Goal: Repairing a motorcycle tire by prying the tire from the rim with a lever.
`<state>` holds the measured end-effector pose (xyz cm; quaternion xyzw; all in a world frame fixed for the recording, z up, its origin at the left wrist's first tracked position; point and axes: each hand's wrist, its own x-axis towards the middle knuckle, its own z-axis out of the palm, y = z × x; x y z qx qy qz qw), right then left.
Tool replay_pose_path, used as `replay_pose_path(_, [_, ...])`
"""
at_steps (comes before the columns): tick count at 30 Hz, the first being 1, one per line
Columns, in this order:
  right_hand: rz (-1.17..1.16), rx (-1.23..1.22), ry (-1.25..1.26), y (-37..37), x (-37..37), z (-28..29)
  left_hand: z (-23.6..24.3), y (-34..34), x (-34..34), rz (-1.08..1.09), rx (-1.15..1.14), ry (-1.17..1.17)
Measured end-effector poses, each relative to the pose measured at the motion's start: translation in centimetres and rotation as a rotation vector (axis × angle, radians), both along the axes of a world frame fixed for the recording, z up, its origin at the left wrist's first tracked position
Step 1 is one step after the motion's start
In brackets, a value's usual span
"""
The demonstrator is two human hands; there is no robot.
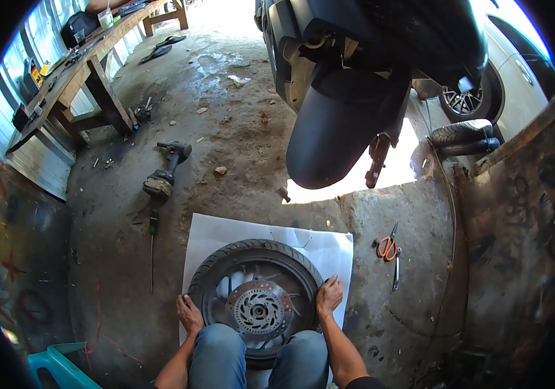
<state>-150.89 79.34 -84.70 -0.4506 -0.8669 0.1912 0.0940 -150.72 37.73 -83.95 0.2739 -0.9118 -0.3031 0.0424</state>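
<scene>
A motorcycle wheel (220, 258) with a black tyre and a drilled brake disc (280, 301) lies flat, disc side up, on a white sheet (207, 228). Its near edge is partly hidden by my knees. My left hand (190, 314) grips the tyre's left side, fingers curled against the rubber. On the opposite side, a little farther from me, my right hand (329, 297) is closed on the tyre's edge. Part of each hand's fingers is hidden.
Left of the sheet lie a screwdriver (153, 225) and a cordless impact wrench (168, 170). Orange-handled scissors (387, 247) and a spanner (396, 269) lie right. A motorcycle (335, 123) without its front wheel stands ahead. A workbench (92, 61) and turquoise stool (57, 363) are left.
</scene>
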Motion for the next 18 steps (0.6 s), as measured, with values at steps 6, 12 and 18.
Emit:
replay_pose_path(6, [0.025, 0.039, 0.073, 1.3, -0.5, -2.0, -0.2, 0.8, -0.3, -0.063, -0.069, 0.022])
replay_pose_path(12, [-0.002, -0.073, 0.030, 0.9, -1.1, -1.0, -0.6, 0.6, -1.3, -0.079, 0.015, 0.071])
replay_pose_path(18, [0.022, -0.012, 0.014, 1.3, -0.9, -0.7, -0.8, 1.0, -1.4, -0.111, 0.004, 0.106])
